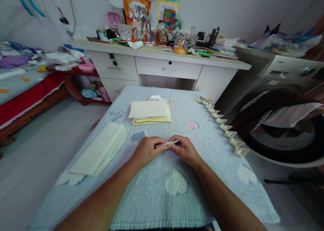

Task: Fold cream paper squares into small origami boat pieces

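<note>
Left hand (146, 151) and right hand (186, 151) pinch one small folded paper (173, 142) over the desk (149, 200) | step: folding, it seems | next move: probably needs a neat, tight press

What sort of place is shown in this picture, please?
It seems to be a room in a home, perhaps a bedroom used for several purposes. A bed stands on the left, a cluttered desk is ahead, and what looks like a washing machine is on the right.
</note>
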Tool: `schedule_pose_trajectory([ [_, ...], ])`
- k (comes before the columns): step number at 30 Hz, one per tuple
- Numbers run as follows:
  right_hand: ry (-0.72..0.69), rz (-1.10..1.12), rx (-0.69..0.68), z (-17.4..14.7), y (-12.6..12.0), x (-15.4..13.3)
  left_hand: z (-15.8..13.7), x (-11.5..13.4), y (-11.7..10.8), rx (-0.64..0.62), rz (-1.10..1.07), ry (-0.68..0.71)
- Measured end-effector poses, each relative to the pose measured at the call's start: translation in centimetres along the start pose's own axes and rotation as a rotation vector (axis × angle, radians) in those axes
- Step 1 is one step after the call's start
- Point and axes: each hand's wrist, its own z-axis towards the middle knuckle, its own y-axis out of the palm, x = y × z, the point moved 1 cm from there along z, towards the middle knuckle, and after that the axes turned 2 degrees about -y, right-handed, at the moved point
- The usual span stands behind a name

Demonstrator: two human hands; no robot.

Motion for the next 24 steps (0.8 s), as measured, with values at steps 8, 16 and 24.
schedule_pose_trajectory([
  [8,-0.079,-0.043,0.07,0.0,-0.8,-0.6,0.0,-0.2,-0.2,0.042,-0.011,-0.062],
  [16,-0.076,-0.065,0.08,0.0,-1.0,-0.4,0.1,-0.3,-0.1,0.015,-0.11,-0.104],
  [24,-0.038,-0.045,0.13,0.0,-1.5,-0.3,0.2,-1.0,-0.7,0.05,-0.183,-0.146],
])
